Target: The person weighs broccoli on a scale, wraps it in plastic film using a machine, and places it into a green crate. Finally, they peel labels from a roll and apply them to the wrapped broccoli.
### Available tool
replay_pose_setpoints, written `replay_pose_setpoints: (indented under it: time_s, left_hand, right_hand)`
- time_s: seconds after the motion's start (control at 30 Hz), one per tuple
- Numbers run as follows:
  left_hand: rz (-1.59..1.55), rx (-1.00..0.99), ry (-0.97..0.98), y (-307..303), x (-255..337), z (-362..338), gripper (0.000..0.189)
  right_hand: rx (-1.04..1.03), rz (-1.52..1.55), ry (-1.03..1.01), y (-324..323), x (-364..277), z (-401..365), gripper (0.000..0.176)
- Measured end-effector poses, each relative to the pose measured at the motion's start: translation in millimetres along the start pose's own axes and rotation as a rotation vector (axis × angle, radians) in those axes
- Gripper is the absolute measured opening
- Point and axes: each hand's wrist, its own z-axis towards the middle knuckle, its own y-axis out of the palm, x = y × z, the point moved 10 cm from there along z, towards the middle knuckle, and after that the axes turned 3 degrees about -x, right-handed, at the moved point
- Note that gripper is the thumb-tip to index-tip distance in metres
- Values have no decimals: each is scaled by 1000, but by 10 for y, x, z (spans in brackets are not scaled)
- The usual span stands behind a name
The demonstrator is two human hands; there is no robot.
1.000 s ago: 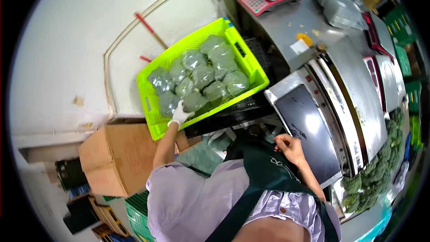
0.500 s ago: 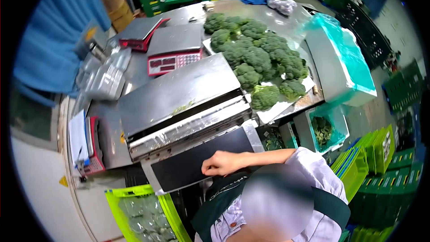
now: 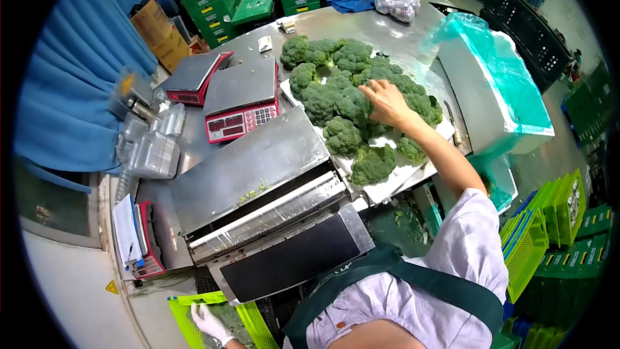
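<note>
Apron (image 3: 387, 262) lettering is folded past reading; scale keypad (image 3: 261, 115) marks too small | Right hand (image 3: 387, 102), bare, spreads its fingers over a broccoli heap (image 3: 332, 100) at the bench (image 3: 420, 42)'s near right corner, contact unclear | Left hand (image 3: 210, 324), gloved, reaches bagged greens (image 3: 232, 317) in a lime crate (image 3: 261, 326) off the near edge, grip impossible to tell

Yellow triangular warning sign (image 3: 112, 287) on the white wall (image 3: 68, 284), nothing else legible.

Apron (image 3: 387, 262): dark green, pale lettering (image 3: 342, 267)
Shirt (image 3: 381, 292): pale lilac, short-sleeved, under the apron
Button (image 3: 340, 324): round, reddish-brown, beside the apron
Left hand (image 3: 210, 323): gloved in white
</note>
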Motion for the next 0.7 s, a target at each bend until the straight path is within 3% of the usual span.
replay_pose_setpoints:
  time_s: [0.03, 0.13, 0.23, 0.3, 0.4, 0.53, 0.63, 0.7]
  left_hand:
    - [-123, -27, 6, 132, 158, -32, 32]
    - [-214, -103, 178, 494, 793, -269, 33]
    - [-245, -203, 293, 870, 1200, -563, 32]
    - [-186, -253, 396, 1060, 1432, -779, 31]
    - [-112, -290, 628, 1301, 1694, -1126, 30]
    - [-95, -381, 741, 1492, 1837, -1485, 24]
    - [-35, -347, 786, 1611, 1737, -1614, 28]
    - [-11, -302, 781, 1677, 1649, -1636, 29]
  right_hand:
    - [8, 8, -6, 63, -29, 40, 90]
    - [-93, -104, -245, 466, -347, 92, 108]
    - [-6, -186, -247, 596, -348, 193, 104]
    - [-70, -86, -259, 576, -306, 195, 94]
    - [-122, -39, -237, 507, -210, 224, 94]
    - [-85, 325, -171, 155, -4, 303, 91]
    - [115, 540, -217, -430, 23, 390, 87]
    - [50, 845, -149, -647, 16, 578, 87]
